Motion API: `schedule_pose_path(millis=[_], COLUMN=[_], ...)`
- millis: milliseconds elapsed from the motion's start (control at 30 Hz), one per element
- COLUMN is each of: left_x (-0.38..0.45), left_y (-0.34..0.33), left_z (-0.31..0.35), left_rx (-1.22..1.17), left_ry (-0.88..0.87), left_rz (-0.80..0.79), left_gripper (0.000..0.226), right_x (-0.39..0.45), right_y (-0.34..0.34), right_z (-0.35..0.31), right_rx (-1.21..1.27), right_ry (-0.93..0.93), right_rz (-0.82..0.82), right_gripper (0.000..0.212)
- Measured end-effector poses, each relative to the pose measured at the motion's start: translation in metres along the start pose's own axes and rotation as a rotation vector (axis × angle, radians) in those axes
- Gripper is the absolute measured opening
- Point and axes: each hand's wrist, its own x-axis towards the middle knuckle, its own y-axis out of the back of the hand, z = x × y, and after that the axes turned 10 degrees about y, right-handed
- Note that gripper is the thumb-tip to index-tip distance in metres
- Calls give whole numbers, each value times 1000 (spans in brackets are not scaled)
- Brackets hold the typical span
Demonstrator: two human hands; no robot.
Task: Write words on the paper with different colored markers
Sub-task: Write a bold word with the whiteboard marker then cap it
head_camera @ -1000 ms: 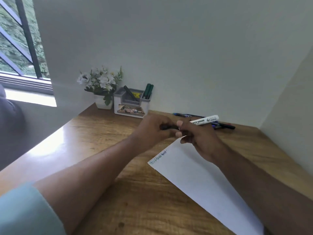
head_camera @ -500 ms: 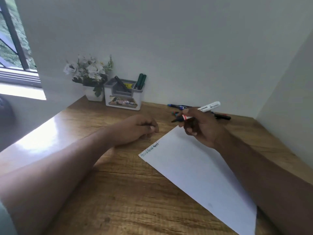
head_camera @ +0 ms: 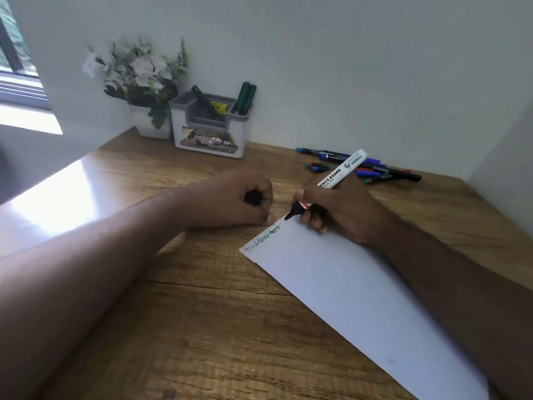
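Soft daylight from the window [head_camera: 17, 53] at left, glare on the desk [head_camera: 57, 197], flowers [head_camera: 135, 67] blurred.

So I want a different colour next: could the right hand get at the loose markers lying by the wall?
Probably yes. The loose markers lie on bare desk just beyond the right hand, nothing between. But its fingers grip the whiteboard marker, which must be put down first.

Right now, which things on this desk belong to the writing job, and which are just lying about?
In the job:
paper
whiteboard marker in the right hand
black cap in the left hand
spare markers by the wall

Lying about:
flower pot
desk organiser holding pens
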Motion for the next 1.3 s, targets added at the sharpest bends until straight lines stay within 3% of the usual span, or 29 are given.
schedule_pose_path(millis=[567, 1167, 1300], left_x=[0, 0, 0], left_y=[0, 0, 0], left_z=[3, 4, 4], left_rx=[6, 27, 25], left_ry=[37, 48, 33], left_rz=[-26, -39, -39], left_gripper=[12, 10, 11], right_x=[-2, -1, -1], right_y=[-4, -2, -1], right_z=[-3, -3, -2], right_rx=[-163, -174, -148], right_ry=[19, 11, 23], right_rz=[-82, -37, -4], right_gripper=[23, 16, 23])
